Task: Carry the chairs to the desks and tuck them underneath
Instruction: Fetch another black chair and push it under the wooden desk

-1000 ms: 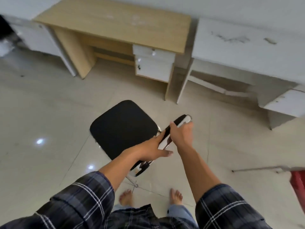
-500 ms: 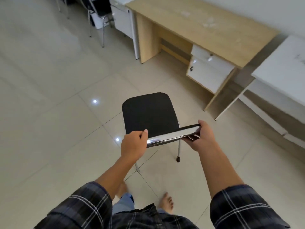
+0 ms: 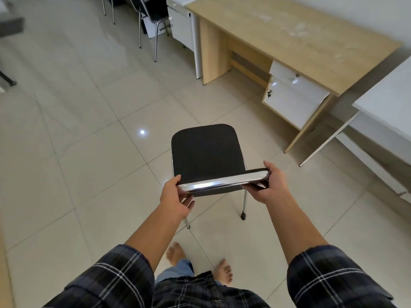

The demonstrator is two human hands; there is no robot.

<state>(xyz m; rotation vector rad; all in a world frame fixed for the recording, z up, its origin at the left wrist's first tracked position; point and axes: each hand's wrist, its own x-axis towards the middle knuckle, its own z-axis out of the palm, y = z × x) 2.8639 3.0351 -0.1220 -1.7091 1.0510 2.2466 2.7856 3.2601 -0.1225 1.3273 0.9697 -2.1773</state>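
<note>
A black-seated chair (image 3: 206,152) with chrome legs is in front of me on the tiled floor. Its backrest top, edged in chrome, points toward me. My left hand (image 3: 175,196) grips the left end of that backrest, thumb on top and fingers under it. My right hand (image 3: 266,187) grips the right end the same way. A wooden desk (image 3: 295,38) with white drawers stands at the upper right, its knee space open toward the chair. A white desk (image 3: 387,101) adjoins it on the right.
Another black chair (image 3: 153,12) with chrome legs stands at the top by a white cabinet (image 3: 184,25). Open tiled floor (image 3: 77,141) spreads to the left. My bare feet (image 3: 200,263) are below the chair. A dark object lies at the far left edge.
The view has swung left, so the desks now sit further right. The chair has turned, its seat now facing straight away from me. Both hands have kept their hold on the backrest.
</note>
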